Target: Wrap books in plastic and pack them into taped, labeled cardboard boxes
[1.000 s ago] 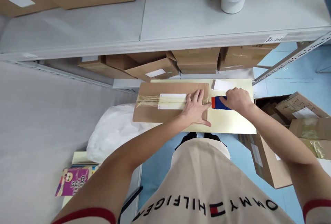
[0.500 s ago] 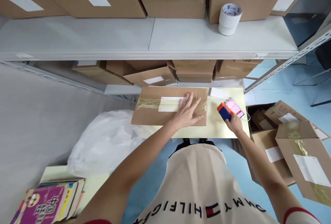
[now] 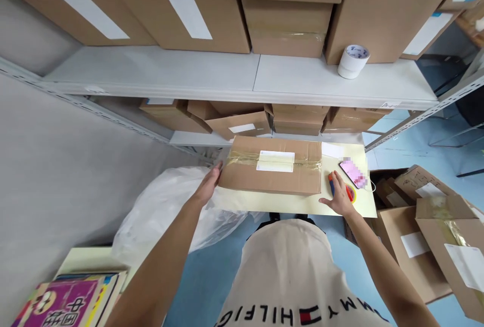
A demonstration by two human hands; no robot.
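Note:
A taped cardboard box with a white label lies flat on the pale yellow table. My left hand is at the box's left end, fingers stretched out and close to that side; whether they touch is hard to tell. To the right of the box, my right hand lies over a blue and orange tape dispenser, with thumb and fingers apart. The hand covers much of the dispenser, and its red and yellow roll shows past the palm.
A phone with a cable and a white paper lie at the table's right. Behind, a grey shelf bears boxes and white tape rolls. White plastic bags lie left, books lower left, cartons right.
My left hand has left the top of the box for its left end. My right hand has lowered the tape dispenser to the table and its fingers have spread. The view has tilted up.

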